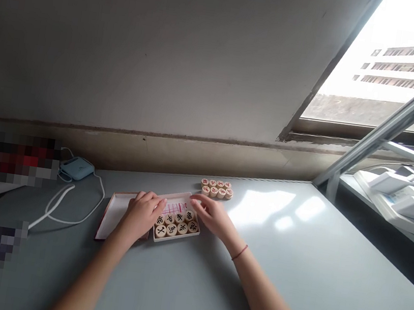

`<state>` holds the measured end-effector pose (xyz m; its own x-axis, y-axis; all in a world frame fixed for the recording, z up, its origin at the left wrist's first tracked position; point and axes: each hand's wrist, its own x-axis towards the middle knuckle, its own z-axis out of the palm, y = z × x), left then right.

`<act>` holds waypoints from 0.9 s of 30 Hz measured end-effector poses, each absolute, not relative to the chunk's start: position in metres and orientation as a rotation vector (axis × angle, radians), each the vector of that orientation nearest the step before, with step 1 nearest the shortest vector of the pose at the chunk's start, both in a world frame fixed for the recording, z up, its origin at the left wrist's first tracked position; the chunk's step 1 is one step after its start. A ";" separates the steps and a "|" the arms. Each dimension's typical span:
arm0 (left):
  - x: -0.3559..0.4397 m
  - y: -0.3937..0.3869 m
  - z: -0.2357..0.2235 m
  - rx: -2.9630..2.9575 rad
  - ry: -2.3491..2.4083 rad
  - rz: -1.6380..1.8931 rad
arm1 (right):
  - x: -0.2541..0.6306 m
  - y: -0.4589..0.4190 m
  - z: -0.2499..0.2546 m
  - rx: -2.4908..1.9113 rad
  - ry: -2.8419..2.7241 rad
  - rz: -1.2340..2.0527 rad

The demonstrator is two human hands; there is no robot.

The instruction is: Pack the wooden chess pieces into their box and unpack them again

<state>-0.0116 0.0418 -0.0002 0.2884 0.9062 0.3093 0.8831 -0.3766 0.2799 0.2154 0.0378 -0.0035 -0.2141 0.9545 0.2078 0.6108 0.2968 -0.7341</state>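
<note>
A shallow white box (176, 238) on the grey desk holds several round Chinese chess pieces (171, 229) with black characters, in two rows. Behind them, a sheet with pink lines (174, 209) shows in the box's far part. My left hand (141, 213) is closed at the box's left side, its thumb by the far-left corner; the finger undersides are hidden. At the far-right corner, my right hand (214, 215) has thumb and fingertips together at the rim. Left of the box lies an open box lid (116, 211), partly covered by my left hand.
Chinese chess pieces with red characters (216, 188) stand in two rows behind the box. A pale blue device (77, 168) and a white cable (98, 201) lie to the left. A metal frame (381, 120) and a shelf with white plugs (398, 189) stand at the right.
</note>
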 end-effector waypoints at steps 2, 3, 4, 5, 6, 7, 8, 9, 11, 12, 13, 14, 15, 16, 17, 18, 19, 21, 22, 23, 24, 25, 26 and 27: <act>-0.012 0.038 -0.004 2.511 1.683 0.635 | 0.207 0.036 -0.006 -1.435 -2.004 0.664; -0.011 0.036 -0.005 2.525 1.674 0.629 | 0.205 0.036 -0.007 -1.461 -2.024 0.651; -0.011 0.034 -0.006 2.536 1.671 0.625 | 0.205 0.036 -0.007 -1.481 -2.035 0.645; -0.010 0.032 -0.006 2.547 1.666 0.626 | 0.205 0.036 -0.008 -1.490 -2.040 0.648; -0.010 0.030 -0.005 2.556 1.660 0.629 | 0.206 0.036 -0.007 -1.490 -2.045 0.660; -0.011 0.029 -0.005 2.565 1.651 0.630 | 0.206 0.036 -0.007 -1.489 -2.051 0.672; -0.012 0.027 -0.004 2.573 1.640 0.628 | 0.207 0.035 -0.006 -1.491 -2.056 0.677; -0.013 0.026 -0.003 2.580 1.629 0.621 | 0.208 0.035 -0.005 -1.493 -2.058 0.680; -0.015 0.025 -0.003 2.587 1.610 0.609 | 0.208 0.035 -0.004 -1.490 -2.052 0.688; -0.016 0.024 -0.003 2.585 1.605 0.606 | 0.208 0.034 -0.004 -1.483 -2.047 0.693; -0.017 0.024 -0.003 2.582 1.600 0.606 | 0.208 0.034 -0.004 -1.475 -2.042 0.694; -0.017 0.024 -0.003 2.576 1.597 0.606 | 0.207 0.034 -0.005 -1.471 -2.037 0.688; -0.017 0.024 -0.003 2.569 1.594 0.605 | 0.207 0.034 -0.005 -1.471 -2.032 0.675; -0.017 0.024 -0.003 2.560 1.591 0.606 | 0.206 0.033 -0.006 -1.475 -2.029 0.658; -0.016 0.024 -0.003 2.549 1.586 0.607 | 0.205 0.033 -0.007 -1.482 -2.028 0.641; -0.015 0.023 -0.002 2.535 1.579 0.605 | 0.205 0.033 -0.007 -1.490 -2.028 0.624; -0.015 0.023 -0.002 2.518 1.573 0.601 | 0.204 0.033 -0.008 -1.496 -2.029 0.606; -0.014 0.023 0.001 2.477 1.569 0.575 | 0.203 0.033 -0.009 -1.507 -2.032 0.571; -0.013 0.022 0.002 2.454 1.570 0.554 | 0.203 0.033 -0.009 -1.511 -2.032 0.557; -0.013 0.022 0.003 2.432 1.568 0.531 | 0.202 0.032 -0.010 -1.513 -2.032 0.544; -0.013 0.022 0.005 2.410 1.561 0.511 | 0.202 0.032 -0.010 -1.513 -2.032 0.536; -0.013 0.022 0.006 2.392 1.548 0.494 | 0.202 0.032 -0.010 -1.513 -2.032 0.532; -0.013 0.022 0.008 2.376 1.535 0.483 | 0.202 0.032 -0.011 -1.511 -2.032 0.533; -0.013 0.022 0.009 2.364 1.523 0.477 | 0.202 0.032 -0.011 -1.508 -2.029 0.538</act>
